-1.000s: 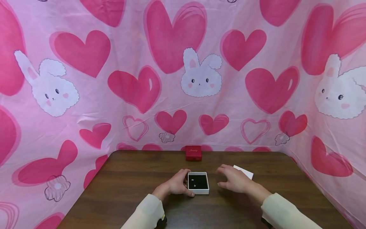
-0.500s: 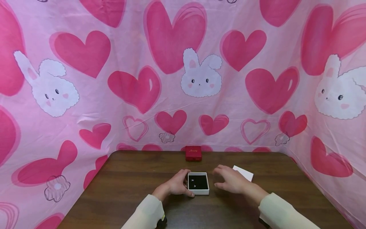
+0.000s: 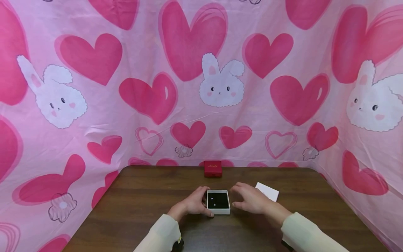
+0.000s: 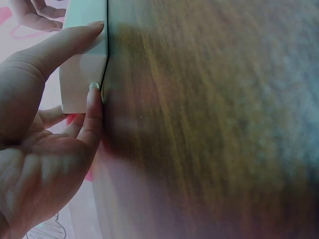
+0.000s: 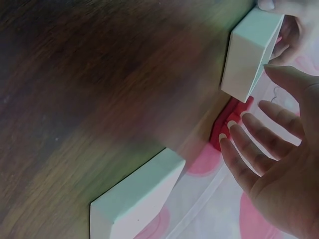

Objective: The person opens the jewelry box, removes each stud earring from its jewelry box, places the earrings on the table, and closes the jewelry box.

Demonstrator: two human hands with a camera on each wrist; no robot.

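A small white jewelry box (image 3: 222, 211) stands uncovered on the table, with a black insert (image 3: 223, 199) inside. Two small silvery star-shaped pieces, probably earrings, sit on the insert's left half. My left hand (image 3: 193, 203) grips the box at its left side; in the left wrist view the thumb (image 4: 75, 42) lies along one wall and the fingers bend around the corner. Just off the box's right side, my right hand (image 3: 252, 199) holds nothing, its fingers spread and loosely bent in the right wrist view. Behind that hand lies a white lid (image 3: 269, 192), partly covered by it.
A closed red box (image 3: 213, 168) with gold lettering sits at the table's back edge. The brown wooden table (image 3: 151, 196) is bordered by a pink cloth (image 3: 220, 115) printed with hearts and rabbits.
My right hand has moved left, closer to the white box, uncovering more of the lid. The left hand and the box have stayed in place.
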